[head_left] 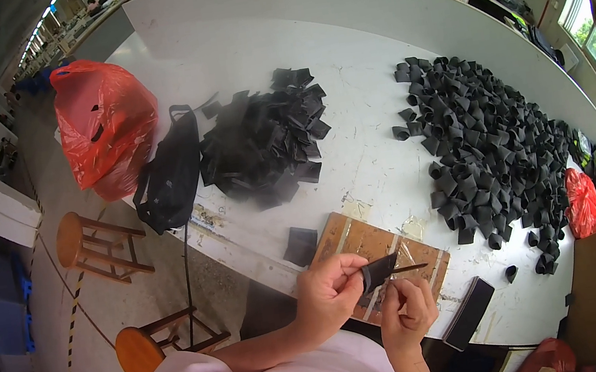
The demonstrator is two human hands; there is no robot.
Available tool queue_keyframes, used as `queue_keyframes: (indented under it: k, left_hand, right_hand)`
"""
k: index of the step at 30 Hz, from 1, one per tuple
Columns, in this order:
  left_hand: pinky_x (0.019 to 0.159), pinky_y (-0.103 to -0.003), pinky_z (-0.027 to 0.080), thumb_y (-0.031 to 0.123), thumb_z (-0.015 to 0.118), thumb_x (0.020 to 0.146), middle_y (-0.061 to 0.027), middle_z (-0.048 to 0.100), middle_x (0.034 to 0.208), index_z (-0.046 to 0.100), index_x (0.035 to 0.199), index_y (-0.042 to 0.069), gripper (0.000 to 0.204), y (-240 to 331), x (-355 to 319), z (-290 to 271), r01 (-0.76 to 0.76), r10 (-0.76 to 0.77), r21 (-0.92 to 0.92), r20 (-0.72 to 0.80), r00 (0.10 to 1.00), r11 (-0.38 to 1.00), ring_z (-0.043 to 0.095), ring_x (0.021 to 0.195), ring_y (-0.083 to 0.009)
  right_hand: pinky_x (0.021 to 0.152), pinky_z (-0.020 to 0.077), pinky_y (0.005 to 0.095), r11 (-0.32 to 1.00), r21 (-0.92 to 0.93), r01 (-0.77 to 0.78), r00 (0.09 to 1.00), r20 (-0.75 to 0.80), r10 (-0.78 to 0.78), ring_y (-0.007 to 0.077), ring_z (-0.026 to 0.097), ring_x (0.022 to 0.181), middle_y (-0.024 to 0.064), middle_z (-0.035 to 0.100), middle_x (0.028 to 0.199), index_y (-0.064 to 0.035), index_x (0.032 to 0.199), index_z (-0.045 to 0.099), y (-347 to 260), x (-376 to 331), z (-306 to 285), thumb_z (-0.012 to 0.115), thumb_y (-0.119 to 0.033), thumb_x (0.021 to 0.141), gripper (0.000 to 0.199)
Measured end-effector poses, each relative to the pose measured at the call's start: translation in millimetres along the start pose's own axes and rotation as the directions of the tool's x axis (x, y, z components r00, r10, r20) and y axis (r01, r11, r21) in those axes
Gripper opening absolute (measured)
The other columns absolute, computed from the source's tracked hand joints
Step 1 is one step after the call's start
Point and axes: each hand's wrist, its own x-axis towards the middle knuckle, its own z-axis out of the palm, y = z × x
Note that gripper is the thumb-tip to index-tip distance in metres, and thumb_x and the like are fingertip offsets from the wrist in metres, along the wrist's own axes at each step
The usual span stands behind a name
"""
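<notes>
Over a brown wooden board (pixel 336 238) at the table's near edge, my left hand (pixel 331 288) pinches a small black fabric piece (pixel 379 272), closed on its near end. Close beside its far end is my right hand (pixel 408 309), fingers curled and pressed together; what they hold, if anything, is too small to make out. A thin dark pointed strip (pixel 410 268) sticks out just above the right fingertips; whether it belongs to the piece or is separate, I cannot tell. A flat black square piece (pixel 301 246) lies left of the board.
Flat black pieces (pixel 261 141) are heaped at the table's middle left, and rolled black pieces (pixel 490 144) at right. A black bag (pixel 173 177) and red plastic bag (pixel 110 125) stand left. A dark rectangular block (pixel 468 313) lies near right. Wooden stools (pixel 71 241) stand on the floor.
</notes>
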Motion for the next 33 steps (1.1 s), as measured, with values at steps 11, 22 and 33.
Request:
queue_keyframes:
  k: [11, 22, 33]
  left_hand:
    - [0.053, -0.02, 0.048, -0.007, 0.056, 0.077, -0.0083, 0.064, 0.076, 0.056, 0.091, -0.003, 0.015, -21.8, -3.6, 3.7, -0.226, 0.201, 0.287, 0.114, 0.973, 0.931, 0.058, 0.062, -0.0053]
    - [0.04, -0.015, 0.029, -0.004, 0.053, 0.072, -0.0035, 0.056, 0.068, 0.051, 0.095, -0.001, 0.022, -6.5, 6.2, 0.1, 0.575, -0.341, -0.44, 0.503, 0.794, 0.69, 0.04, 0.048, -0.0005]
    - [0.042, -0.016, 0.035, 0.003, 0.052, 0.083, -0.0013, 0.058, 0.071, 0.056, 0.093, 0.001, 0.011, 16.7, 10.3, 12.6, 0.185, -0.141, -0.217, 0.205, 0.969, 0.958, 0.045, 0.05, -0.002]
  right_hand:
    - [0.048, 0.0427, 0.0305, 0.943, -0.214, 0.256, 0.967, 0.05, -0.251, 0.0226, 0.052, 0.058, 0.0109, 0.052, 0.074, 0.0011, 0.087, 0.058, -2.7, 8.5, -0.7, 0.064, 0.003, 0.064, 0.024]
    - [0.049, 0.0361, 0.0237, 0.365, 0.726, -0.583, 0.79, 0.402, 0.463, 0.0107, 0.046, 0.057, 0.002, 0.05, 0.066, 0.003, 0.081, 0.058, 9.8, 2.8, -14.5, 0.058, 0.0, 0.076, 0.006]
    - [0.044, 0.028, 0.0194, 0.387, 0.714, -0.584, 0.809, 0.467, 0.358, 0.0071, 0.037, 0.051, 0.0029, 0.048, 0.064, -0.0015, 0.074, 0.053, -19.6, 48.4, -51.5, 0.053, -0.024, 0.087, 0.026]
